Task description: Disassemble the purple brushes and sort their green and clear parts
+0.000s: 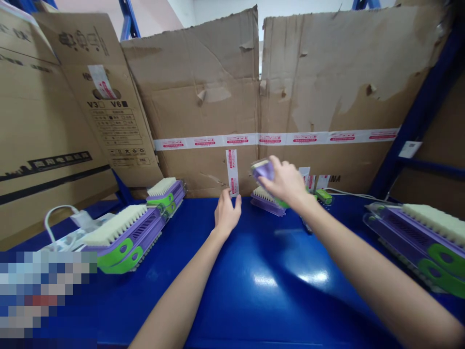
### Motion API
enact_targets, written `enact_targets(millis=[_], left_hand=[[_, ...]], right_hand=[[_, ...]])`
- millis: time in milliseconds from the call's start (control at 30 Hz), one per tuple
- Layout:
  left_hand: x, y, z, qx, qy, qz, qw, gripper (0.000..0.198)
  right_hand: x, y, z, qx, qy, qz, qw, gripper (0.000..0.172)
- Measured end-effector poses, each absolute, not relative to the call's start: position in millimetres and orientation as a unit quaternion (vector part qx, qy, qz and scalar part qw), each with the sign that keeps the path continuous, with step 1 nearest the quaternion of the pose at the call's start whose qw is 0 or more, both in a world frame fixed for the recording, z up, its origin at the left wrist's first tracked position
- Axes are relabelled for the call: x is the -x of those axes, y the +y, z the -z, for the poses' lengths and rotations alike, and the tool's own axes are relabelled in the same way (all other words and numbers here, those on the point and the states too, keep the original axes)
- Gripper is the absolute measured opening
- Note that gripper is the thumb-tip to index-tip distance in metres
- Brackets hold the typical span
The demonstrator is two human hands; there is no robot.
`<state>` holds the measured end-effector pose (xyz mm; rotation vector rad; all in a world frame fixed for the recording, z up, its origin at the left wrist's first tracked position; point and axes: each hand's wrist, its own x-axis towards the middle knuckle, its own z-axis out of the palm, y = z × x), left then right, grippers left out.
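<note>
My right hand [286, 182] is closed on a purple brush [264, 169], raised off the table and slightly blurred by motion. Pale bristles show along its top. Below it, another purple brush [267, 201] lies on the blue table [232, 271], partly covered by my hand. To the left, my left hand [227, 213] hovers near the table's back edge, fingers slightly curled and thumb apart, with nothing visible in it. Two stacks of purple and green brushes, a near one [127, 237] and a farther one [167, 194], stand at the left.
At the right lies another pair of purple and green brushes [425, 237]. A small green object [323, 196] sits near a white cable at the back. Cardboard sheets [203, 97] wall off the back and left. A white plug [83, 219] and power strip are at the left.
</note>
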<state>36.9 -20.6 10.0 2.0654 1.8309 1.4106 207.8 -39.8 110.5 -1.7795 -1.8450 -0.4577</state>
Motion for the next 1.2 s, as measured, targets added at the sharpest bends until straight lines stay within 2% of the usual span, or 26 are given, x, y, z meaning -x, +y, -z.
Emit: enact_targets(millis=[100,233,333,467,633,700,800,900,1033,1200], left_hand=[[-26,-12,-12,-0.579,0.627,-0.515,0.082,0.031],[-15,-4,-13,-0.53,0.65,-0.536,0.098,0.029],[-13,-1,-11,-0.531,0.647,-0.538,0.101,0.028],[-16,-1,-9,-0.535,0.64,-0.54,0.113,0.029],[-20,-4,-8,-0.547,0.641,-0.524,0.126,0.03],[-21,-5,-7,-0.554,0.637,-0.52,0.127,0.029],[-24,-4,-4,-0.57,0.631,-0.511,0.127,0.03],[-26,-4,-1,-0.596,0.622,-0.493,0.124,0.033],[-29,-8,0,-0.629,0.614,-0.474,0.063,0.037],[-37,-21,-5,-0.7,0.568,-0.424,-0.087,0.042]], right_hand=[[-172,-47,-87,0.631,-0.735,0.1,0.228,0.063],[-147,-43,-57,0.633,-0.752,0.037,0.18,0.061],[-140,-39,-49,0.639,-0.745,0.043,0.184,0.057],[-147,-35,-57,0.642,-0.738,0.016,0.208,0.061],[-190,-17,-64,0.679,-0.687,0.028,0.257,0.055],[-212,-5,-57,0.679,-0.685,0.017,0.264,0.058],[-237,11,-39,0.679,-0.692,-0.035,0.243,0.068],[-246,19,-24,0.671,-0.711,-0.071,0.2,0.07],[-243,17,-20,0.659,-0.726,-0.056,0.189,0.068],[-247,8,-35,0.656,-0.707,0.023,0.264,0.068]])
